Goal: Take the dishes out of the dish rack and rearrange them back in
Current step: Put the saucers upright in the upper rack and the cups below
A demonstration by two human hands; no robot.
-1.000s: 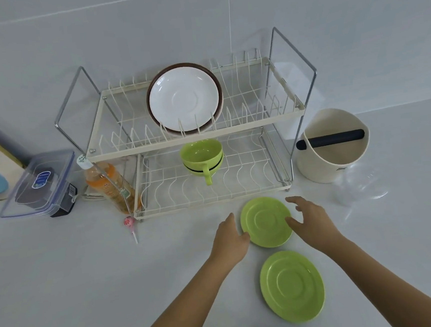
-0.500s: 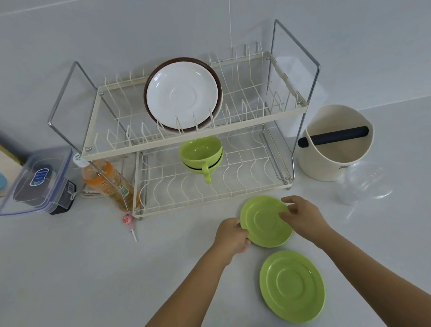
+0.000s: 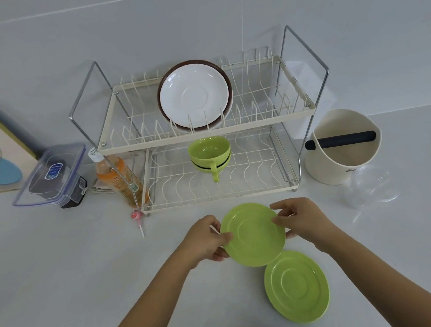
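My left hand (image 3: 205, 239) and right hand (image 3: 301, 221) are gripping one green saucer (image 3: 253, 234). A second saucer (image 3: 297, 286) is lying on the bench (image 3: 63, 281) at 5 o'clock

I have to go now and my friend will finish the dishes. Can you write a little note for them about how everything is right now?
Left hand and right hand: each grips an edge of one green saucer, holding it in front of the dish rack.
Second green saucer: lying flat on the counter, just below the held one.
Top shelf: a white plate stands in the slots, with a brown-rimmed plate behind it.
Bottom shelf: two green cups, stacked.
Done: both saucers are out.
Left: put the held saucer into the rack, then the other one.
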